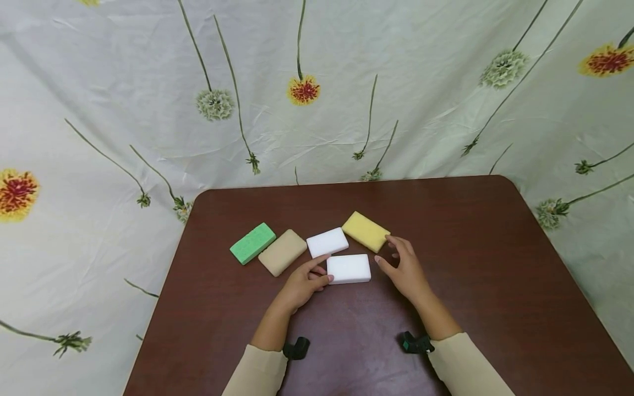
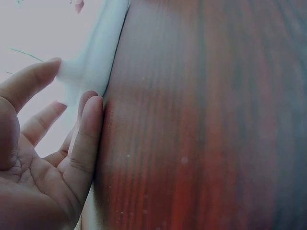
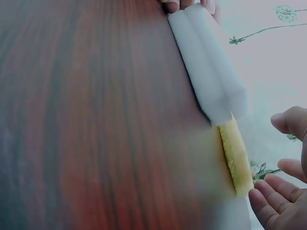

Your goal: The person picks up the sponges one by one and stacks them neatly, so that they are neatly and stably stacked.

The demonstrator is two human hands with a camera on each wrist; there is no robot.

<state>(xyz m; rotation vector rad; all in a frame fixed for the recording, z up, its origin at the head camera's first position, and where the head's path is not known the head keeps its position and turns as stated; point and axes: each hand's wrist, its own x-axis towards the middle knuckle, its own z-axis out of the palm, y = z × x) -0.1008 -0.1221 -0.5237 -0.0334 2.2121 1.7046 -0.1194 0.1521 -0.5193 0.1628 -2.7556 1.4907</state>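
Note:
A white sponge block lies flat on the brown table, nearest of the row to the person. At its left end rests the left hand, thumb and fingers touching the block with loosely bent fingers; the left wrist view shows them beside the white sponge's edge. The right hand hovers to the right of the block, fingers loosely spread and holding nothing. Its fingertips are close to a yellow sponge; whether they touch it I cannot tell. A second white sponge lies just behind the front one.
To the left lie a beige sponge and a green sponge, both tilted on the table. Behind the table's far edge hangs a pale flowered cloth. Dark straps sit on both wrists.

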